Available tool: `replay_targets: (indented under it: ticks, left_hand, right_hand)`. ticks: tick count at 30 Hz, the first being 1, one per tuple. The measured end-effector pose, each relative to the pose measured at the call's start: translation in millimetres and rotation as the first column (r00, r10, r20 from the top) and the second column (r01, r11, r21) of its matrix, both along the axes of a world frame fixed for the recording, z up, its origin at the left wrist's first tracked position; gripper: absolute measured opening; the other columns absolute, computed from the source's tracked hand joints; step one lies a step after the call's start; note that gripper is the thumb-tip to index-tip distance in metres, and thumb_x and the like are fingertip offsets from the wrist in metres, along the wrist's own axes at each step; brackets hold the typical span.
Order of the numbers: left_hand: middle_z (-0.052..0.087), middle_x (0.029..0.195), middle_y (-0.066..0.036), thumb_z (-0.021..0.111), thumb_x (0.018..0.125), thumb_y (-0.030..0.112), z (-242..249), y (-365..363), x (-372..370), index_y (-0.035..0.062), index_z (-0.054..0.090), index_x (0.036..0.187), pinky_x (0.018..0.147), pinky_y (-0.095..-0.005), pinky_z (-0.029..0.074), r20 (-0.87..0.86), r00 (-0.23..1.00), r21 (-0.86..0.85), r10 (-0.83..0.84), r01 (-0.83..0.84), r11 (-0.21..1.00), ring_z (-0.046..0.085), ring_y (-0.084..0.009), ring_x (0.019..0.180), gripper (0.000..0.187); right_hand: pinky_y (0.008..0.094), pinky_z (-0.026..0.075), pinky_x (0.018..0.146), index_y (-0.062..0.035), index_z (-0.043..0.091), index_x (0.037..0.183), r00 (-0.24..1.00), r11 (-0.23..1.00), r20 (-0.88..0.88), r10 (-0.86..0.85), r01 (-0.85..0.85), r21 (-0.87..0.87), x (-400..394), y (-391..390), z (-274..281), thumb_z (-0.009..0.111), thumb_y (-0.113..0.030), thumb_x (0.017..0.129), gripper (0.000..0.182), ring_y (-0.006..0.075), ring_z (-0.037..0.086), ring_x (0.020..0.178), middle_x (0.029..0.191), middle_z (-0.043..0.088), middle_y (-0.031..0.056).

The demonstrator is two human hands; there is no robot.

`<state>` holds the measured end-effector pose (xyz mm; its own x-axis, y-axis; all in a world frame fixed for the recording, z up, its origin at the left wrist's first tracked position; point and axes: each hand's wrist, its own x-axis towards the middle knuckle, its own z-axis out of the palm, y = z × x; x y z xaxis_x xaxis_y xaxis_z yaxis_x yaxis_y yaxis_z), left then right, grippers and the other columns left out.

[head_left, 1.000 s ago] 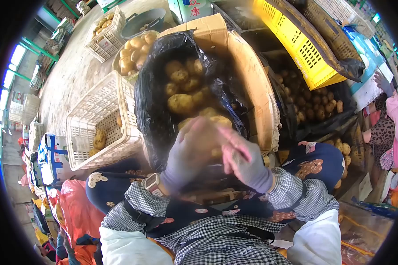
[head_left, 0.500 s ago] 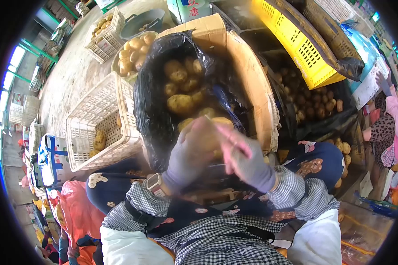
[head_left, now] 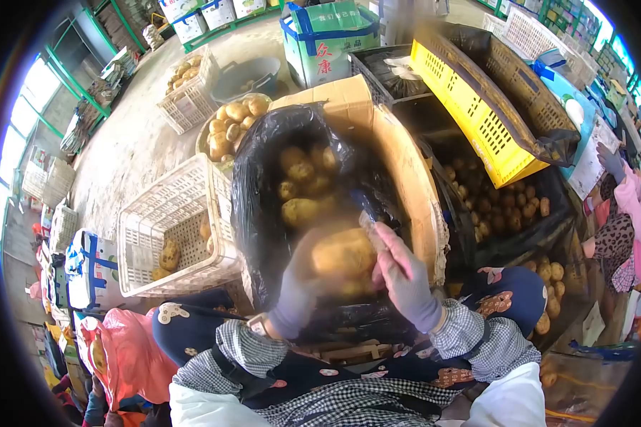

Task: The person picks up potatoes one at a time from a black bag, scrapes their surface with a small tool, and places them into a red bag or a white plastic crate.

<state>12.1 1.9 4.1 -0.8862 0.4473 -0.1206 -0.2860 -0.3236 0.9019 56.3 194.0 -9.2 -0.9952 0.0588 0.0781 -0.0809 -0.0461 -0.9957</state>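
Observation:
My left hand (head_left: 296, 281), in a greyish fingerless glove, holds a large potato (head_left: 345, 251) over a cardboard box (head_left: 406, 156) lined with a black plastic bag (head_left: 253, 174). Motion smears the fingers on that side. Close to the potato's right side is my right hand (head_left: 404, 276), gloved alike. Its fingers are closed, and a small pale tip shows above them; what it is I cannot make out. Several yellow-brown potatoes (head_left: 303, 211) lie inside the bag beyond both hands.
At the left stands a white plastic crate (head_left: 181, 196) with a few potatoes. Behind it are a heaped basket (head_left: 203, 139) and a grey tub (head_left: 246, 75). A yellow crate (head_left: 477, 114) leans at the right above many small potatoes (head_left: 509, 206). A person in pink (head_left: 630, 192) is at far right.
The view has tilted up, so the box sits lower in the picture. My hands have moved apart, and the large potato in my left hand now shows plainly between them.

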Motion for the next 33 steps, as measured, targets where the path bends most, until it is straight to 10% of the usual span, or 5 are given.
replay_targets:
  ticks: [13, 20, 27, 33]
  left_hand:
    - [0.049, 0.137, -0.011, 0.058, 0.096, 0.024, -4.2, -10.8, -1.2, 0.0088, 0.036, 0.144, 0.101, -0.0470, 0.047, 0.231, 0.972, 0.183, -0.026, -0.017, 0.983, 0.053, -0.0265, 0.124, 0.055]
    - [0.056, 0.129, -0.012, 0.054, 0.095, 0.021, -2.5, -11.8, -1.3, 0.0066, 0.045, 0.136, 0.096, -0.0417, 0.050, 0.256, 0.966, 0.118, -0.035, 0.004, 0.993, 0.057, -0.0273, 0.115, 0.045]
    - [0.055, 0.131, -0.011, 0.055, 0.095, 0.034, -23.2, -13.3, -1.7, 0.0098, 0.050, 0.133, 0.089, -0.0407, 0.052, 0.637, 0.763, 0.349, -0.107, -0.162, 0.923, 0.057, -0.0298, 0.111, 0.045]
    - [0.057, 0.126, -0.008, 0.058, 0.093, 0.047, -27.8, -15.8, -6.6, 0.0128, 0.052, 0.131, 0.076, -0.0338, 0.051, 0.609, 0.695, 0.572, -0.383, -0.050, 0.819, 0.057, -0.0241, 0.095, 0.051]
  right_hand:
    - [0.0226, 0.050, 0.062, 0.0003, 0.039, 0.146, 0.976, 0.989, -0.184, 0.114, -0.094, 0.111, 3.8, -11.8, -11.9, 0.044, -0.004, 0.100, 0.046, 0.0075, 0.057, 0.068, 0.138, 0.055, 0.0125]
    - [0.0230, 0.048, 0.058, -0.0052, 0.044, 0.145, 0.928, 0.916, -0.263, 0.265, -0.157, 0.369, 11.6, -22.2, -11.9, 0.048, -0.004, 0.099, 0.047, 0.0068, 0.053, 0.061, 0.086, 0.062, 0.0036]
    - [0.0234, 0.049, 0.066, -0.0001, 0.034, 0.149, 0.993, 0.995, -0.099, 0.068, -0.060, 0.075, -9.5, 1.4, -5.8, 0.043, -0.012, 0.103, 0.048, 0.0080, 0.052, 0.066, 0.079, 0.056, 0.0015]
    - [0.0229, 0.049, 0.064, -0.0014, 0.042, 0.145, 0.980, 0.991, -0.154, 0.127, -0.118, 0.065, -5.0, -8.9, -1.5, 0.046, -0.007, 0.100, 0.045, 0.0075, 0.053, 0.068, 0.096, 0.062, 0.0044]
